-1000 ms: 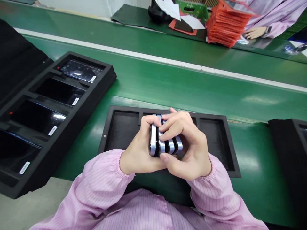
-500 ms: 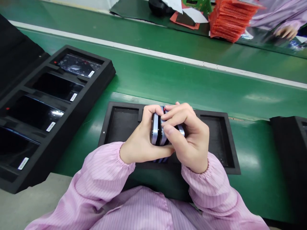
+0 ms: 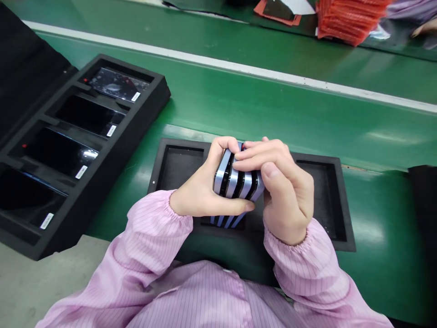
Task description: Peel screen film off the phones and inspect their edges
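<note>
A stack of several phones (image 3: pixel 232 183), with blue frames and black glass, is held on edge above a black foam tray (image 3: pixel 343 205). My left hand (image 3: pixel 196 193) is wrapped around the stack, its thumb stretched across the near end and its index finger bent over the far left corner. Over the top and right side of the same stack lies my right hand (image 3: pixel 290 193); its fingers reach across the upper edges and its thumb rests close to the rightmost phone. My right fingers partly cover the phones. Shallow recesses show in the tray on both sides of my hands.
To the left, a larger black foam tray (image 3: pixel 118 148) holds several dark phones with white labels. Across the green bench runs a white strip (image 3: pixel 218 59). Red packets (image 3: pixel 351 20) are stacked at the back, near a co-worker's hand (image 3: pixel 426 28). A black object (image 3: pixel 423 205) stands at right.
The phone stack has tilted, so more of its near end shows. My right thumb has moved right, off the front of the phones. The whole view has shifted slightly.
</note>
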`<action>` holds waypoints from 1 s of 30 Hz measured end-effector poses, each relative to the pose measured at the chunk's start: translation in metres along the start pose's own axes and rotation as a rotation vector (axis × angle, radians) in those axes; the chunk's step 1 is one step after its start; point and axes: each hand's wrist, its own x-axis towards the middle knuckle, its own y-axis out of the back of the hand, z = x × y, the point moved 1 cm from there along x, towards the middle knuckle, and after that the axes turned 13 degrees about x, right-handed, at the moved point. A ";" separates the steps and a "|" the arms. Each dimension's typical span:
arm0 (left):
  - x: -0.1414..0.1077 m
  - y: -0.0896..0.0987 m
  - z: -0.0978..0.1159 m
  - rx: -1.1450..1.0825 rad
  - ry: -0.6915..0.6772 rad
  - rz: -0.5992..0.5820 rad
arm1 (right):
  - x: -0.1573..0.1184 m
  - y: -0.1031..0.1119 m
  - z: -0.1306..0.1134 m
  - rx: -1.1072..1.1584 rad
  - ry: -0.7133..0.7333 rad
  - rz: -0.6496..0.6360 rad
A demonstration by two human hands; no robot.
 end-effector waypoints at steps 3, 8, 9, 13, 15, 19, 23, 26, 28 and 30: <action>-0.001 -0.001 -0.001 -0.010 -0.014 -0.009 | 0.000 0.000 0.000 0.005 0.013 0.007; 0.000 0.000 0.001 -0.045 -0.037 -0.033 | 0.001 0.001 0.000 -0.012 0.009 0.005; 0.001 0.001 0.002 -0.041 -0.026 -0.040 | 0.001 0.001 0.000 -0.009 0.012 0.001; 0.000 0.005 0.001 0.000 0.023 -0.103 | -0.001 -0.001 -0.003 -0.008 0.036 -0.010; -0.002 0.006 0.000 -0.009 0.009 -0.138 | -0.002 -0.002 -0.004 -0.022 0.062 -0.010; -0.005 0.004 -0.002 -0.075 -0.051 -0.168 | -0.002 -0.004 -0.005 -0.046 0.111 0.004; -0.005 0.003 -0.002 -0.093 -0.062 -0.179 | -0.002 -0.004 -0.004 -0.069 0.128 0.007; -0.004 0.004 -0.002 -0.094 -0.049 -0.185 | -0.001 -0.004 -0.004 -0.066 0.134 0.003; -0.004 0.004 -0.002 -0.095 -0.031 -0.189 | -0.001 -0.004 -0.004 -0.061 0.132 -0.003; -0.003 0.005 -0.003 -0.092 -0.018 -0.185 | -0.001 -0.004 -0.004 -0.061 0.132 -0.008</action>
